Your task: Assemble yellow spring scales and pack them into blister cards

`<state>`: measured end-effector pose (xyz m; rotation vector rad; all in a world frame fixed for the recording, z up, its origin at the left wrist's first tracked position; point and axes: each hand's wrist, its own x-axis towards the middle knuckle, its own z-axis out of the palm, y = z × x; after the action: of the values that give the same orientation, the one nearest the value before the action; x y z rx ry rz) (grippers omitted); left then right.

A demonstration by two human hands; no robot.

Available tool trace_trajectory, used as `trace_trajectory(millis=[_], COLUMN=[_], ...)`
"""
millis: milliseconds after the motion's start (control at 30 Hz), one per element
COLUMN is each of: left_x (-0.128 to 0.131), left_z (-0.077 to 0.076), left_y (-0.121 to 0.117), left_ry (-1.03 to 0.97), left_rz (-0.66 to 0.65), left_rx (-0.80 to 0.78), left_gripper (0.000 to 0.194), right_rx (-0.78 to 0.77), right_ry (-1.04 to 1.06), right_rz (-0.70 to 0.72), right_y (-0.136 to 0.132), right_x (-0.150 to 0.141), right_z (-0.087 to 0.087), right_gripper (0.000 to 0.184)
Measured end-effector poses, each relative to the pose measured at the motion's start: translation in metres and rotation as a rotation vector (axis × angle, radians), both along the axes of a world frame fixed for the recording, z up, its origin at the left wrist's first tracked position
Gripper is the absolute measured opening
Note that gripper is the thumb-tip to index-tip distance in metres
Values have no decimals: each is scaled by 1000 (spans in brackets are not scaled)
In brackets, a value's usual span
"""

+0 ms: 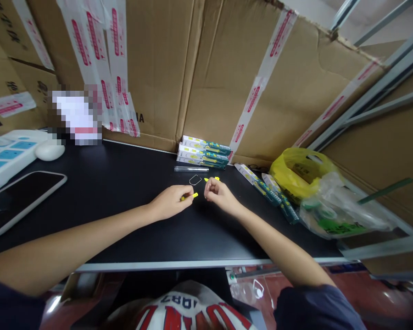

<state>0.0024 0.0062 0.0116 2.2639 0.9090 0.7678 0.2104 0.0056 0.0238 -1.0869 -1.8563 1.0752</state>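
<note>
My left hand (172, 201) is closed on a small yellow plastic piece (194, 195), whose end sticks out past the fingertips. Just to the right, my right hand (222, 196) has its fingers curled in a pinch, and whatever lies between them is hidden. Beyond the hands a bent metal wire loop (194, 179) rests on the black table. Another yellow piece (216, 178) shows behind the right fingers. Farther back lies a clear slim tube (192, 169).
Several slim printed boxes (204, 152) are stacked against the cardboard wall (151, 68). More boxes (261, 185) lie at right, beside a yellow plastic bag (299, 172) and a clear bag (344, 211). A phone (24, 197) and a power strip (10, 153) are at left.
</note>
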Motion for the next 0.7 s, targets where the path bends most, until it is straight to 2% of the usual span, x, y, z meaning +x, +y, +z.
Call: trace_trajectory(millis=[100, 267, 467, 700], left_x=[3, 6, 6, 5], left_z=[0, -3, -4, -11], left_y=[-4, -6, -6, -2], left_ry=[-32, -43, -111, -158], left_rz=[-70, -76, -37, -64], left_rx=[-102, -170, -374, -478], left_gripper=[27, 26, 31, 33], right_rx=[-212, -338, -310, -221], right_ry=[134, 207, 156, 62], right_rz=[-14, 59, 119, 33], right_y=[-11, -19, -19, -21], right_x=[1, -1, -2, -3], right_z=[-11, -12, -16, -18], right_gripper=[14, 20, 32, 36])
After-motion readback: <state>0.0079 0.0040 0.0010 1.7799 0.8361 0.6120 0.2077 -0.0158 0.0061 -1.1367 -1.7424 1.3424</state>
